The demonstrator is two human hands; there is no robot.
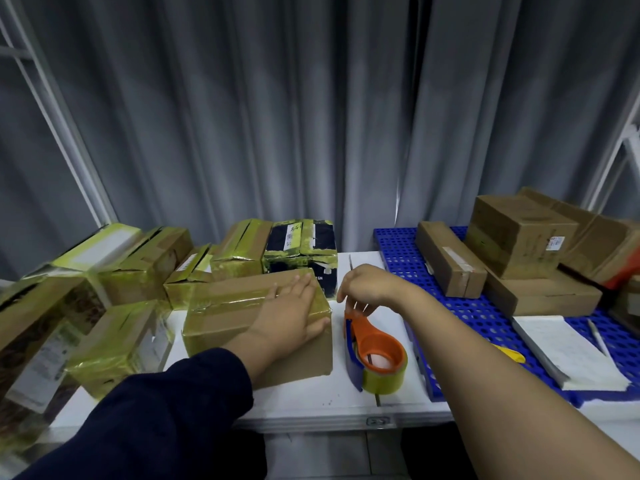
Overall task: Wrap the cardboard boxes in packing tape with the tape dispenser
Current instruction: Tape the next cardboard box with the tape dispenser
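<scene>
A: Hands. The left hand (pixel 294 310) lies flat on top of the box (pixel 225 320) at mid-table. Its fingers are straight and the thumb is over the right edge. It presses and grips nothing. The right hand (pixel 363 289) hangs over the far tip of the tape dispenser (pixel 370 341), fingers curled down.

B: Holding it?

A: Cannot tell; the fingertips hide the contact. The dispenser rests on the table just right of the box, with the roll end toward the near edge.

B: Box status?

A: Yellowish tape runs across the top and the upper front. The lower front is bare cardboard. I judge it part-wrapped.

B: Risks?

A: Three.
1. With only a flat palm holding it down, a pull on the tape could slide or turn the box.
2. If the dispenser is lifted by the tip alone, the roll end could swing and the free tape could stick to itself.
3. The crowding on the left leaves little room to rotate the box.

B: Surroundings?

A: The table (pixel 311 400) is white. Wrapped boxes (pixel 145 265) fill its left side and rear. At right, a blue perforated mat (pixel 398 247) carries plain boxes (pixel 519 233) and a white pad (pixel 571 351). A grey curtain (pixel 311 116) hangs behind.
</scene>
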